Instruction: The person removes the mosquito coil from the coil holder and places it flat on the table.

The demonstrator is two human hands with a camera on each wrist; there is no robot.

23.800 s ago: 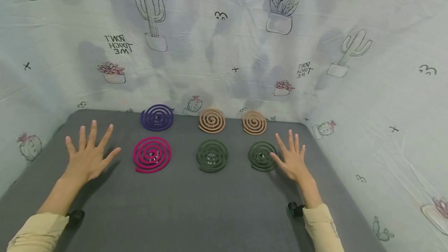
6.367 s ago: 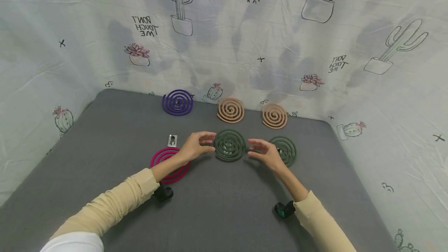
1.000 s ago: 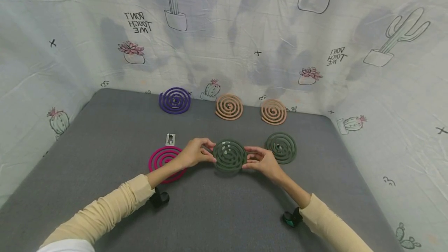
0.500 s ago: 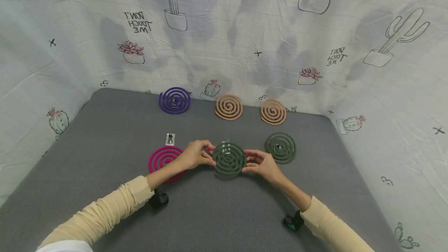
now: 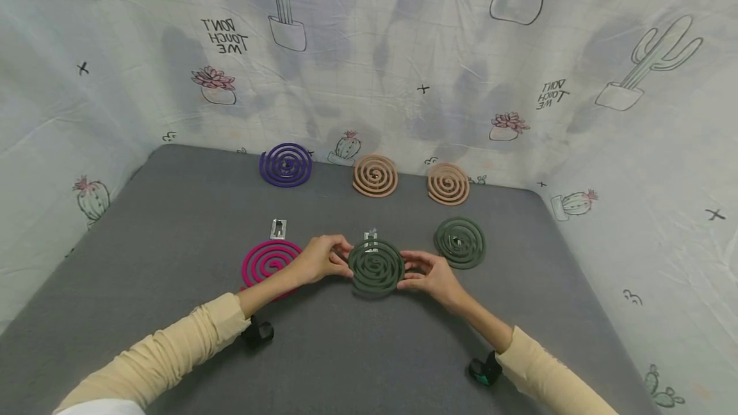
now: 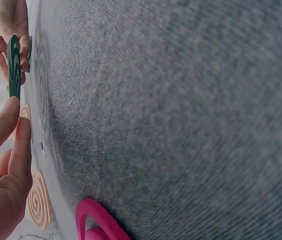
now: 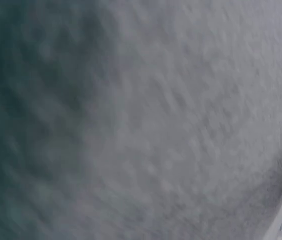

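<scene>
A dark green mosquito coil [image 5: 377,265] is held flat by its two sides, raised a little off the table in the left wrist view. My left hand [image 5: 317,259] pinches its left edge between thumb and fingers, while my right hand [image 5: 436,279] grips the right edge. Just behind that coil a small metal coil stand [image 5: 371,237] lies on the table, partly covered by it. Under my left forearm lies a pink coil [image 5: 254,266], with another metal stand [image 5: 278,229] behind it. The right wrist view shows mostly cloth, with only a dark sliver of hand.
To the right sits a second green coil [image 5: 460,243] with a stand at its centre. Along the back edge lie a purple coil [image 5: 286,182] and two tan coils [image 5: 375,192]. A printed curtain [image 5: 369,50] rises behind the grey table [image 5: 346,351].
Over the last second both hands drew the green coil towards me, uncovering its metal stand. The pink coil, over its stand much earlier, now lies in front of that stand.
</scene>
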